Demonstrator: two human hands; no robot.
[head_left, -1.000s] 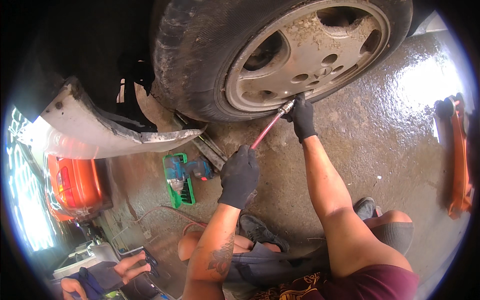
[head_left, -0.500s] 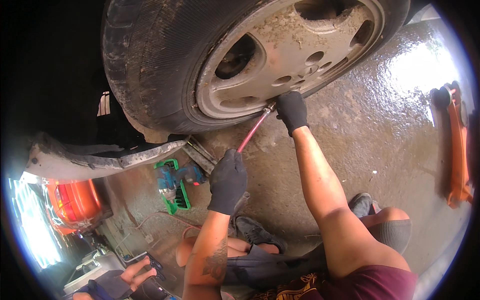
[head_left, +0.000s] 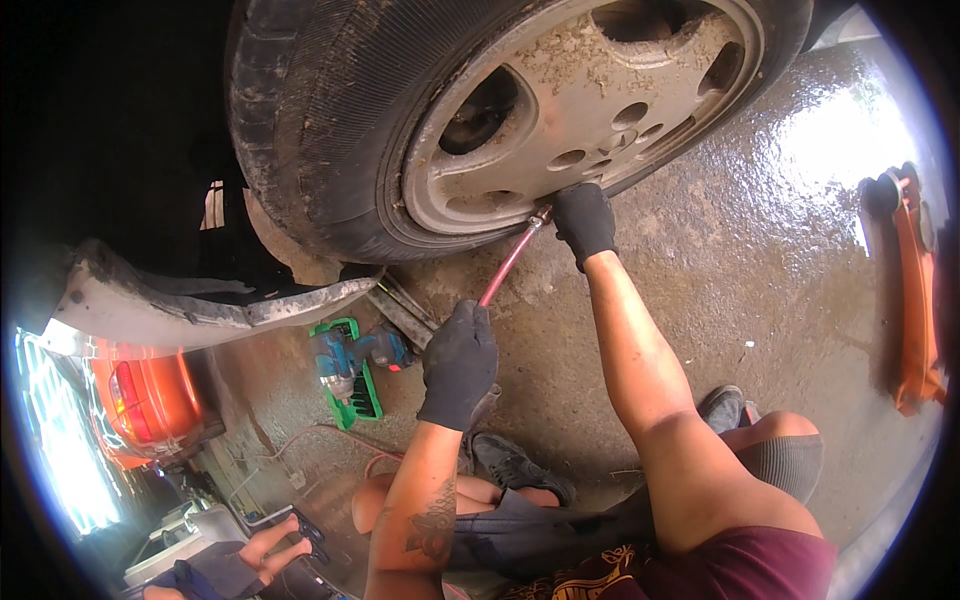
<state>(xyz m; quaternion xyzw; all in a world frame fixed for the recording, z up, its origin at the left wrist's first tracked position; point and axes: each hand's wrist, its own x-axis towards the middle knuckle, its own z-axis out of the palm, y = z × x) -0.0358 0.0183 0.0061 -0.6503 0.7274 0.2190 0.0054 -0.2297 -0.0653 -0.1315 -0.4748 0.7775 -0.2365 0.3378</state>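
Observation:
A muddy car wheel [head_left: 560, 120] with a grey rim and worn tyre fills the top of the view. My right hand [head_left: 583, 222], in a black glove, holds the metal end of a red hose [head_left: 508, 262] against the lower edge of the rim. My left hand [head_left: 459, 362], also in a black glove, grips the same red hose lower down, closer to me. The hose runs in a slant between the two hands. My bent knees and dark shoes [head_left: 520, 470] lie below on the wet concrete floor [head_left: 760, 260].
A blue power tool [head_left: 350, 358] rests on a green tray [head_left: 360, 398] under the car's torn bumper [head_left: 200, 310]. An orange floor jack [head_left: 915, 290] stands at the right. An orange car [head_left: 140, 400] and another person's feet [head_left: 275, 545] are at the lower left.
The view has shifted so the wheel sits more to the left. Both hands stay on the red hose, with its tip still at the rim.

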